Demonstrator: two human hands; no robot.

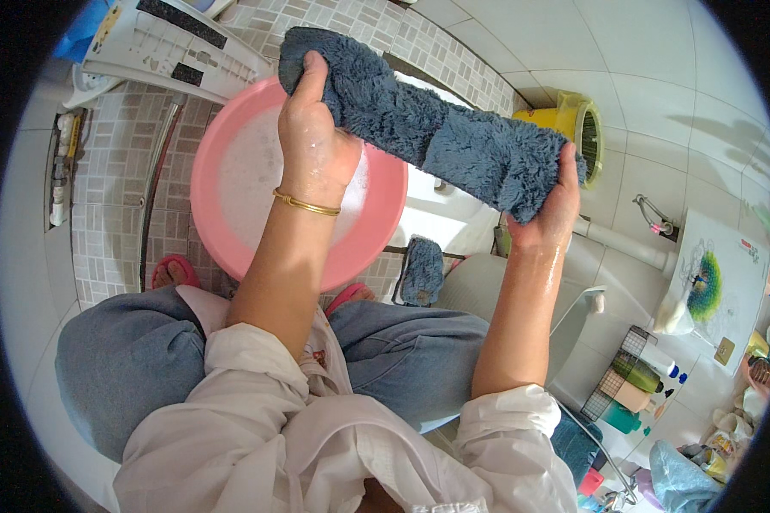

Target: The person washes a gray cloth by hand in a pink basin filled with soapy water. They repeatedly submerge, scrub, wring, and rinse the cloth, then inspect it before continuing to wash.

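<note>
A long, fluffy blue-grey fabric piece (423, 125) is stretched between my two hands, sloping down to the right. My left hand (317, 128) grips its left end, with the thumb on top and a gold-coloured bracelet at the wrist. At the other end, my right hand (548, 205) pinches the fabric between thumb and fingers. Both hands look wet. Beneath my left forearm stands a pink plastic basin (208, 186) with sudsy water (250, 173). Another fluffy blue-grey piece (422, 271) lies low down, right of the basin.
A white plastic panel (179, 48) is at the upper left, near a metal pole (160, 167) on the tiled floor (109, 192). A yellow bin (552, 122) stands by the right wall. Several bottles sit in a wire basket (597, 391) at the lower right.
</note>
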